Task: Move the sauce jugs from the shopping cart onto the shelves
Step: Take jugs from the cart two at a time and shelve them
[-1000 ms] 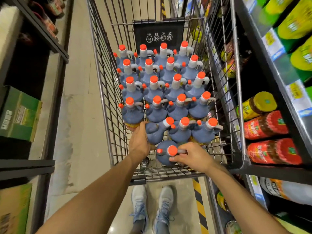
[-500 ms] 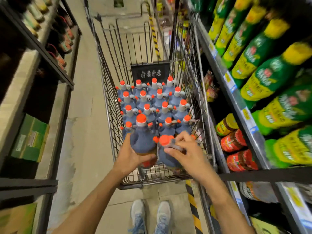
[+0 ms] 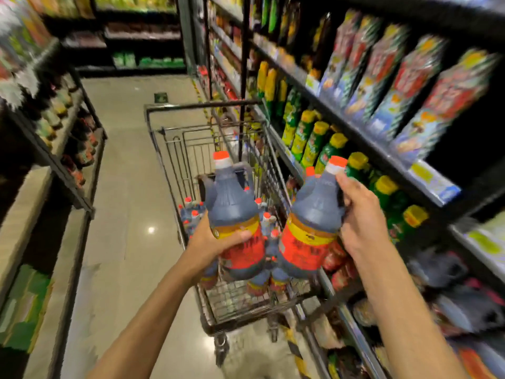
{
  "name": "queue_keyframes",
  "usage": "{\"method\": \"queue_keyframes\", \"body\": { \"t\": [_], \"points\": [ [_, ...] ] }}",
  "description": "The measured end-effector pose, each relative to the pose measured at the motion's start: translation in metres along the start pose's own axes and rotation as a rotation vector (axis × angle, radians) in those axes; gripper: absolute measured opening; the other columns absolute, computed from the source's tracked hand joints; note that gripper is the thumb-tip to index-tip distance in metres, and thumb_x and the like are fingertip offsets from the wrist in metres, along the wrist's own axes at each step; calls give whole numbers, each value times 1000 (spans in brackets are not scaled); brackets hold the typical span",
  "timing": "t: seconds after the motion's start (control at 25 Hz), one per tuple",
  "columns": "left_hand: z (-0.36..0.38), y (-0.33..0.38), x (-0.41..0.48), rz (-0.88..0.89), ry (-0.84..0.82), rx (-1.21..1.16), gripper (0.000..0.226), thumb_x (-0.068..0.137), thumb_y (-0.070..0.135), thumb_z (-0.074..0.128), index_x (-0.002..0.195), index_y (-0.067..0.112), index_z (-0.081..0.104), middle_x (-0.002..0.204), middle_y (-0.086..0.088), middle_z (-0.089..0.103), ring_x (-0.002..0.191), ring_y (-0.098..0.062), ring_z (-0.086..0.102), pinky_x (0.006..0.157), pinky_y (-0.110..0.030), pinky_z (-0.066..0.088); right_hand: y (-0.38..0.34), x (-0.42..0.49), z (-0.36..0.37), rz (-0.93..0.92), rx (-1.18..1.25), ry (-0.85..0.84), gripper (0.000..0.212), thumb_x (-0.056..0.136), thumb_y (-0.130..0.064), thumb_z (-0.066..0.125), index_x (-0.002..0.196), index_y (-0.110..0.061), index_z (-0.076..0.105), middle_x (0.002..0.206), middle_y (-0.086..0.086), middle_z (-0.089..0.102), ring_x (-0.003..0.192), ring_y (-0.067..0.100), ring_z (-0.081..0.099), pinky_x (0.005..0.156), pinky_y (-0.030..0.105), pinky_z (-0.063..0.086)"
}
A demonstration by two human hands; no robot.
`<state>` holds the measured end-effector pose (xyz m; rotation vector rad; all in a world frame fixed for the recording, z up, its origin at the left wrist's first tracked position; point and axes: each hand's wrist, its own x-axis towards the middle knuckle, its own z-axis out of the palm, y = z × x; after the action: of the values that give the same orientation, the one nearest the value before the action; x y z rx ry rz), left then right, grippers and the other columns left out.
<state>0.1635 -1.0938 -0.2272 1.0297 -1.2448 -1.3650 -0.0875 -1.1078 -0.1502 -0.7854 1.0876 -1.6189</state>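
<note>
Head view, and you have a sauce jug in each hand, both clear above the shopping cart [image 3: 200,106]. Your left hand [image 3: 210,243] cups the left jug [image 3: 235,209] low around its belly, thumb laid across the yellow label band, the other fingers wrapped behind, out of sight. Your right hand [image 3: 360,222] grips the right jug [image 3: 311,225] high, fingers [image 3: 348,187] curled round the neck and handle. Both jugs are upright, orange caps on top, side by side over the other jugs [image 3: 191,212] down in the cart.

Now, the shelves [image 3: 382,143] stand on your right, so I'd lead with the right jug, which is nearest. Set its base flat, slide it back, then let go. Mind the green bottles [image 3: 325,149] just beside that hand. The left jug is held by the body alone and looks heavy, so squeeze firmly and don't tilt it. Which gap to aim for, I can't tell; that side is blurred.
</note>
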Motion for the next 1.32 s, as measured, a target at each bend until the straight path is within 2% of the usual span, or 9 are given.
{"method": "queue_keyframes", "body": {
  "t": [0.04, 0.12, 0.24, 0.44, 0.64, 0.76, 0.96, 1.16, 1.32],
  "points": [
    [0, 12, 1, -2, -58, -3, 90, 42, 51, 93, 120, 20, 59, 105, 8, 75, 94, -7, 71, 75, -20, 55, -10, -11, 3, -21, 0, 26, 12, 75, -22, 76, 73, -12, 69, 75, 5, 73, 81, 22, 66, 86, 36, 50],
    [3, 31, -1, 8, -211, 15, 71, 48, 41, 89, 111, 28, 62, 98, 16, 75, 89, -1, 70, 72, -16, 54, -27, -38, 7, -9, 7, 79, 41, 54, -36, 88, 80, -11, 70, 86, 15, 69, 89, 28, 63, 91, 41, 49],
    [19, 51, -5, 21, -430, 61, 48, 61, 17, 85, 102, 30, 64, 90, 19, 75, 83, 2, 70, 69, -15, 53, -51, -84, 2, -54, 62, 176, 21, 80, -27, 76, 81, -9, 65, 84, 11, 64, 90, 24, 62, 92, 41, 50],
    [76, 62, -40, -26, -724, 31, 69, 58, 33, 85, 121, 18, 59, 107, 2, 76, 98, -16, 72, 76, -25, 57, -99, -164, -32, -135, 81, 365, 14, 90, -18, 64, 84, -6, 66, 87, 8, 71, 86, 19, 68, 88, 37, 52],
    [164, 61, -107, -130, -897, -55, 64, 53, 36, 81, 112, 19, 63, 101, -3, 77, 91, -20, 73, 75, -31, 59, -153, -266, -93, -261, 97, 530, 12, 91, -18, 61, 85, -8, 65, 86, 6, 69, 84, 18, 68, 85, 34, 55],
    [229, 58, -158, -175, -977, -84, 82, 37, 47, 94, 106, 16, 65, 93, -6, 77, 82, -18, 74, 70, -31, 60, -180, -341, -141, -325, 137, 664, 15, 81, -23, 67, 86, -10, 62, 89, 8, 61, 88, 20, 61, 92, 38, 50],
    [359, 58, -290, -181, -1243, -94, 97, 25, 55, 94, 107, 17, 62, 89, -2, 77, 79, -15, 74, 67, -30, 60, -219, -502, -226, -418, 80, 897, 14, 94, -15, 60, 84, -5, 64, 87, 11, 69, 77, 19, 68, 77, 30, 58],
    [477, 65, -438, -153, -1597, -87, 87, 31, 48, 94, 107, 18, 63, 93, 1, 77, 83, -12, 73, 69, -26, 58, -242, -660, -308, -506, 71, 1132, 26, 95, -20, 58, 116, -6, 52, 111, 24, 53, 88, 29, 61, 73, 32, 57],
    [555, 62, -555, -194, -1847, -99, 98, 32, 55, 95, 114, 15, 61, 102, -4, 76, 89, -18, 73, 71, -29, 57, -257, -781, -357, -603, 116, 1356, 28, 94, -23, 60, 114, -4, 56, 107, 26, 58, 95, 31, 61, 84, 37, 54]
  ]
}}
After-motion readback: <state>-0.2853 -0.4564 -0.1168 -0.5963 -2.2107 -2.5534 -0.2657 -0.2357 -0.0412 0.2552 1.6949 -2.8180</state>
